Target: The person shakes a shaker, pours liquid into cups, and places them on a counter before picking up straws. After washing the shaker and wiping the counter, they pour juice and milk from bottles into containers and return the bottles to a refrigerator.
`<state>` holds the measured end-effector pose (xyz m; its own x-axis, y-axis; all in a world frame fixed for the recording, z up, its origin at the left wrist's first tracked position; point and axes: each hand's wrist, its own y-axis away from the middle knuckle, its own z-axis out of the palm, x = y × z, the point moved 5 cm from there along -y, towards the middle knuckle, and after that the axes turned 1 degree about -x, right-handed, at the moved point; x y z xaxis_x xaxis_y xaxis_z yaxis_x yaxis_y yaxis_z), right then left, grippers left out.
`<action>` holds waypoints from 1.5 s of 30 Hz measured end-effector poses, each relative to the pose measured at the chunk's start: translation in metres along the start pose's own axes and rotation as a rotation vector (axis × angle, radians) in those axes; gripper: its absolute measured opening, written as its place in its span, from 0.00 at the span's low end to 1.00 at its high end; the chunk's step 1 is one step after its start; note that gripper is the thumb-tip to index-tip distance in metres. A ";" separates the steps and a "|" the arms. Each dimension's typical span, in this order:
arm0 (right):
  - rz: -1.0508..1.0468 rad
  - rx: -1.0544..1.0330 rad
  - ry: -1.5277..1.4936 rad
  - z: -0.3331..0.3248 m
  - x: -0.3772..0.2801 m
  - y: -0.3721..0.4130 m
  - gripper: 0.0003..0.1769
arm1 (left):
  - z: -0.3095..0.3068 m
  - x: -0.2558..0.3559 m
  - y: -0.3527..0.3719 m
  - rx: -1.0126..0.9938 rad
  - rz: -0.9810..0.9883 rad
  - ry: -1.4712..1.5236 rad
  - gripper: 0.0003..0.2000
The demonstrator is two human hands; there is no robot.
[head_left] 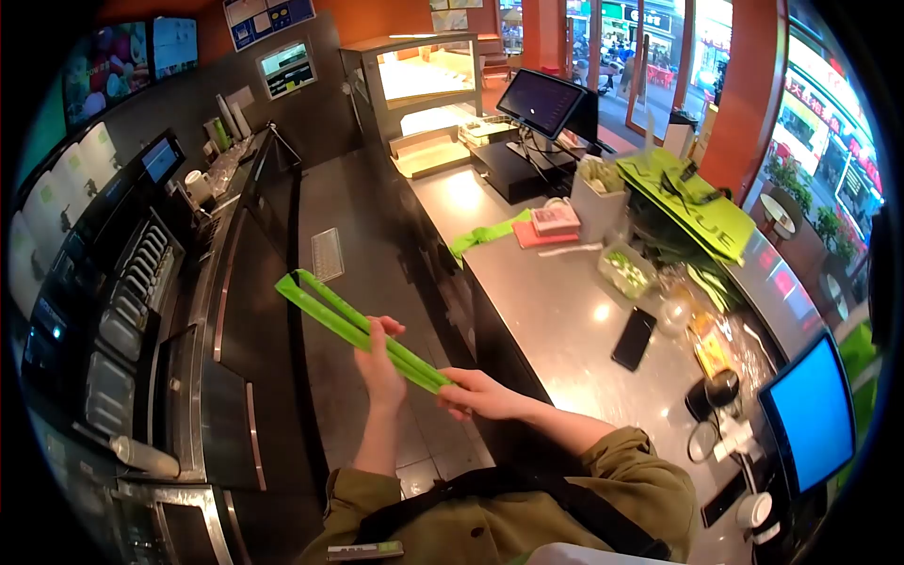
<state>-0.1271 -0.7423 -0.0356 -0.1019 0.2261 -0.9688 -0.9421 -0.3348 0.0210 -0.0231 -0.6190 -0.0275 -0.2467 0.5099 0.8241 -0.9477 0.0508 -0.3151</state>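
Observation:
A long, bright green folded strip (pixel 325 309), flat and two-layered at its far end, slants across in front of me above the floor. My left hand (pixel 379 365) is closed around its middle, the thumb and fingers toward the upper side. Its near end sits pinched between the fingers of my right hand (pixel 476 394). The two layers spread slightly apart at the far left end. Its exact kind cannot be made out.
To the right, the metal counter (pixel 556 334) carries a black phone (pixel 634 338), a clear tub of chopped greens (pixel 625 271), green bags (pixel 692 202) and a blue-screened monitor (pixel 808 414). Farther back stands a touchscreen till (pixel 539 102). Dispensing machines (pixel 141 282) line the left side.

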 end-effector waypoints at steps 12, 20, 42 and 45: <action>-0.356 0.560 -0.102 -0.272 -0.049 -0.460 0.13 | -0.253 -0.101 -0.356 0.278 -0.262 -0.212 0.19; -0.358 1.119 0.260 -0.547 -0.094 -0.648 0.13 | -0.228 -0.188 -0.605 0.108 -0.342 -0.174 0.14; 0.253 2.584 0.805 -1.157 -0.194 -0.724 0.07 | -0.165 -0.475 -1.033 -0.091 -0.809 -0.761 0.20; 0.291 2.614 0.848 -1.191 -0.177 -0.703 0.07 | -0.147 -0.482 -1.046 -0.181 -0.873 -0.858 0.23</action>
<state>0.9340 -1.6364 -0.1733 -0.6709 0.0517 -0.7398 0.5195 0.7447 -0.4190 1.1171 -0.7915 -0.1641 0.3362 -0.4784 0.8112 -0.8365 0.2440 0.4906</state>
